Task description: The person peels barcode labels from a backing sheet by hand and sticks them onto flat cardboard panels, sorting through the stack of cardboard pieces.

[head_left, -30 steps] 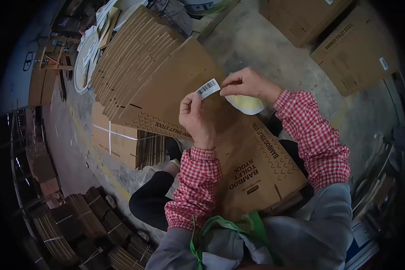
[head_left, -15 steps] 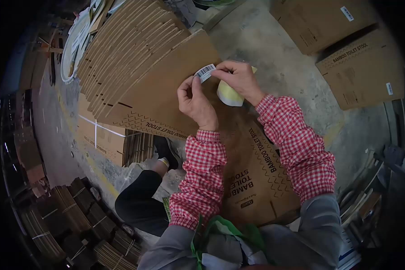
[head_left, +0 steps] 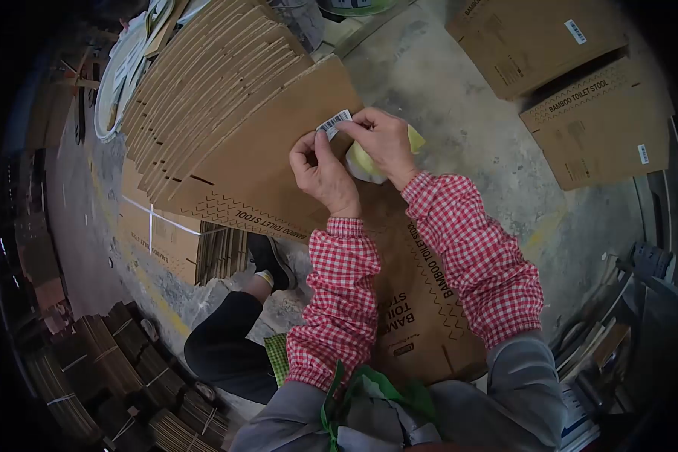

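Note:
A white barcode label (head_left: 334,123) is pinched between my two hands over the fanned cardboard. My left hand (head_left: 322,172) grips its left end between thumb and finger. At the label's other end, the thumb and finger of my right hand (head_left: 384,143) are closed on it. Partly hidden behind my right hand is a roll of labels (head_left: 365,166) with yellowish backing. Beneath my hands lies a flattened cardboard box (head_left: 279,151) printed "BAMBOO TOILET STOOL", the front one of a fanned stack. Another printed box (head_left: 422,301) lies across my lap.
Two cartons with barcode labels, an upper carton (head_left: 535,45) and a lower carton (head_left: 603,124), stand at the right. A strapped cardboard bundle (head_left: 162,230) sits on the floor at left. Several tied bundles (head_left: 98,343) fill the lower left.
Both hands and the label have shifted slightly left in view, along with the surroundings. The pinch on the label looks the same.

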A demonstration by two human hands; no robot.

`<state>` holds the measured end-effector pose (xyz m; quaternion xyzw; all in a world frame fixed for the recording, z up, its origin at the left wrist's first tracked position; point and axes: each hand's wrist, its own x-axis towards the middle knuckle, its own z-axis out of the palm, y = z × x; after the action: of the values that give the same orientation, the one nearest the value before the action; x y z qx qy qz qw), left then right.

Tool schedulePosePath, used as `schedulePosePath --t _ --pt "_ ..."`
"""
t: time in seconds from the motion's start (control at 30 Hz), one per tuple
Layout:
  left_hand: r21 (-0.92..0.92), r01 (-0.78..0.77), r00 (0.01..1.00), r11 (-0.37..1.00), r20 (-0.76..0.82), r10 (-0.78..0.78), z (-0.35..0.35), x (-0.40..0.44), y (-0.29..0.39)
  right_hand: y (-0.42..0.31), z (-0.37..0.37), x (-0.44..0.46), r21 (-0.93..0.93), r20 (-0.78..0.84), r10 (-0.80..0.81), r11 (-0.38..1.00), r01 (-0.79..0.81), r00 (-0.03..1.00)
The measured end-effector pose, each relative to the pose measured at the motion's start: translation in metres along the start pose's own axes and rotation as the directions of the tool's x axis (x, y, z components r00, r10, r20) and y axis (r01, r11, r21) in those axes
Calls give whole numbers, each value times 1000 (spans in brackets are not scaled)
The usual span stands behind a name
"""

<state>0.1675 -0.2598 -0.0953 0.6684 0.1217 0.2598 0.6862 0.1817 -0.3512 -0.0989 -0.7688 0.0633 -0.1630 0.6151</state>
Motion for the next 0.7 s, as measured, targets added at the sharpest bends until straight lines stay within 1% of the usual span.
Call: schedulePosePath --t 0.03,0.07,0.1,0.13,0.17,0.2,0.27,0.3,0.33,0.37,0.4,0.43,0.5,0.53,0.57,0.63,0.67,0.7 --pt "58 -62 998 996 9 62 2 2 4 -2 -1 3 -95 -12 -22 995 21 1000" --pt "54 -63 998 997 14 63 1 4 9 -4 -4 5 -96 -18 -24 995 22 1000" --pt "232 -39 999 972 -2 40 -2 4 15 -6 -9 9 -301 29 -59 952 65 998" --pt "402 -12 1000 916 -19 21 -5 6 21 -8 -15 13 -490 81 -81 864 111 993" --pt "428 24 998 903 -60 2 -9 9 21 -9 -22 20 -567 93 -9 822 60 996" --pt "424 18 999 905 -52 4 -13 10 18 -8 -27 21 -568 84 -12 821 58 996" --pt "347 -110 988 931 -65 141 -26 12 10 -8 -32 25 -573 129 11 817 66 992" --pt "275 -4 999 961 -40 16 -32 13 7 -11 -29 23 -587 161 -14 803 107 987" --pt "273 -14 999 962 -25 21 -35 15 10 -13 -18 20 -578 142 -109 797 172 984" --pt "483 -252 965 838 56 258 -35 15 14 -16 -8 19 -574 121 -200 785 233 972" --pt "638 -459 871 619 185 455 -37 16 19 -19 -5 20 -562 147 -92 811 160 985" --pt "764 -571 731 301 306 610 -35 21 38 -21 -8 23 -570 130 -95 808 153 987" --pt "783 -593 696 186 383 608 -39 38 63 -24 -13 28 -530 241 121 848 26 963" --pt "809 -567 735 152 414 538 -48 52 62 -15 -14 27 -476 187 108 879 -6 976" --pt "809 -567 731 155 407 547 -54 58 63 -7 -17 29 -476 185 96 879 4 978" --pt "789 -614 713 15 546 440 -67 66 69 4 -24 33 -446 367 64 888 115 928" --pt "778 -628 682 24 536 497 -67 63 74 -9 -36 31 -357 387 174 934 -27 905" --pt "782 -624 680 19 531 506 -71 63 80 -8 -46 28 -348 428 180 937 -22 886"
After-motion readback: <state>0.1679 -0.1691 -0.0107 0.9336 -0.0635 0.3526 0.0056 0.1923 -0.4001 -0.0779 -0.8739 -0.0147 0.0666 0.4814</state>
